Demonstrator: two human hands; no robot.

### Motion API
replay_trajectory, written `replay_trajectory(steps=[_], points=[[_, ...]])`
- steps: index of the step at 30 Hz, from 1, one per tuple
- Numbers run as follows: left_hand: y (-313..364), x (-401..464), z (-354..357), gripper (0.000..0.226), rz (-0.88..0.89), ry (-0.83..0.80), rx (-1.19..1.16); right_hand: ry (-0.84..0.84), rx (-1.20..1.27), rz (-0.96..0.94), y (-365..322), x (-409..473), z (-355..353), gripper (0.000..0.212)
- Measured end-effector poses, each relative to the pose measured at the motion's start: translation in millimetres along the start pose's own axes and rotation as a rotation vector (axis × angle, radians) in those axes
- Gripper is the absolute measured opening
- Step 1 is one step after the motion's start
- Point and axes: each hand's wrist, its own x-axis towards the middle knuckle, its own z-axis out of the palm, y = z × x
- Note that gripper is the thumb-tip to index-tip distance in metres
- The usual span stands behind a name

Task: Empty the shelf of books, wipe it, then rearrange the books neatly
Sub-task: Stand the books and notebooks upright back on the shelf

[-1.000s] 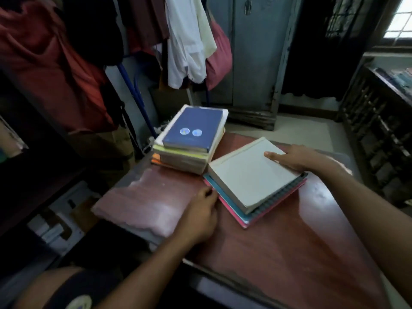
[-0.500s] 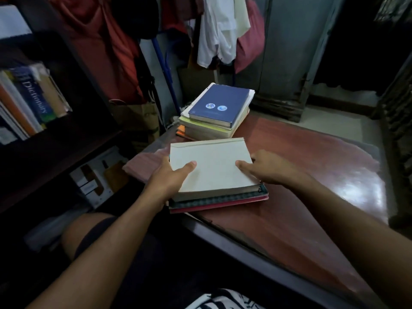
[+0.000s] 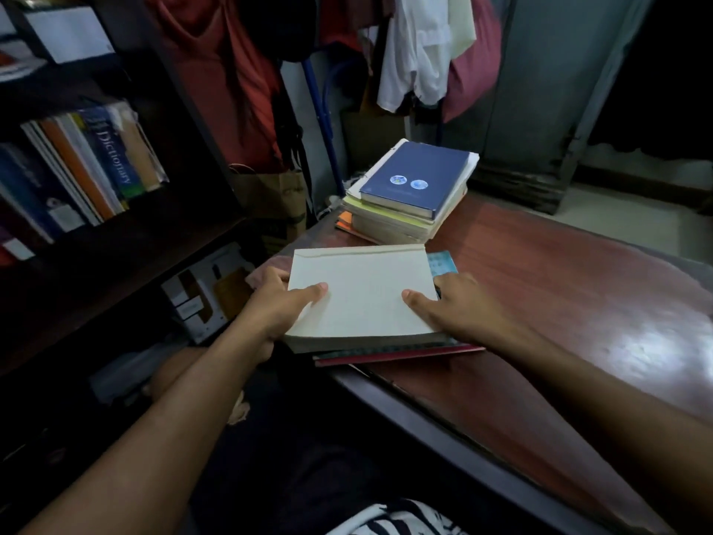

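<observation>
Gripping stack [image 3: 360, 299] both sides, thumbs [image 3: 308, 293] pinching on top, fingers underneath; likely heavy, loose covers sliding.

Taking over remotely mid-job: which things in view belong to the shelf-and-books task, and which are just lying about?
Part of the job:
cream book, gripped by left hand and right hand
notebooks under it
book stack
shelved books

Lying about:
hanging clothes
paper bag
boxes
</observation>
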Motion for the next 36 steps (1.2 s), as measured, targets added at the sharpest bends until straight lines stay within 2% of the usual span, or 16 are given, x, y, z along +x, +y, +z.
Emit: replay_trajectory(steps=[4, 7, 10, 12, 14, 17, 21, 23, 26, 28, 30, 32, 34, 36], points=[[-13.8, -9.7, -34.0, 0.059, 0.021, 0.080, -0.145, -0.076, 0.268, -0.021, -29.6, 3.2, 9.7, 0.032], [-25.1, -18.3, -59.5, 0.067, 0.023, 0.080, -0.411, -0.086, 0.517, -0.112, -57.8, 6.2, 16.8, 0.020], [-30.8, -30.5, -80.0, 0.055, 0.067, 0.085, -0.638, -0.067, 0.659, -0.223, -92.5, 14.4, 33.0, 0.014], [-32.7, -37.9, -94.0, 0.045, 0.151, 0.165, -0.724, -0.008, 0.632, -0.321, -115.9, 31.2, 42.3, 0.031], [-42.5, -47.5, -120.8, 0.048, 0.250, 0.290, -0.774, 0.041, 0.598, -0.542, -156.1, 51.9, 44.9, 0.048], [-62.4, -56.8, -169.7, 0.065, 0.459, 0.439, -0.690, 0.032, 0.493, -0.863, -227.3, 86.6, 42.5, 0.072], [-83.6, -67.5, -254.4, 0.081, 0.597, 0.650, -0.613, -0.048, 0.443, -1.063, -346.5, 116.3, 36.0, 0.091], [-97.5, -69.2, -289.9, 0.086, 0.586, 0.714, -0.601, -0.027, 0.390, -1.179, -395.8, 121.7, 37.9, 0.086], [-129.1, -74.1, -328.9, 0.080, 0.529, 0.799, -0.547, 0.141, 0.219, -1.406, -462.0, 124.5, 51.2, 0.078], [-152.0, -78.1, -335.9, 0.082, 0.455, 0.767, -0.461, 0.168, 0.063, -1.509, -491.4, 122.5, 66.8, 0.077], [-179.5, -84.0, -339.6, 0.092, 0.364, 0.752, -0.405, 0.181, -0.079, -1.584, -511.4, 116.3, 83.7, 0.074], [-197.4, -89.4, -344.8, 0.116, 0.289, 0.773, -0.350, 0.167, -0.136, -1.632, -522.8, 116.3, 97.5, 0.066], [-203.3, -92.6, -350.3, 0.140, 0.264, 0.858, -0.331, 0.133, -0.160, -1.668, -531.8, 115.8, 104.9, 0.060], [-200.5, -94.6, -354.0, 0.139, 0.270, 1.010, -0.324, 0.117, -0.175, -1.705, -541.7, 110.6, 111.8, 0.061]])
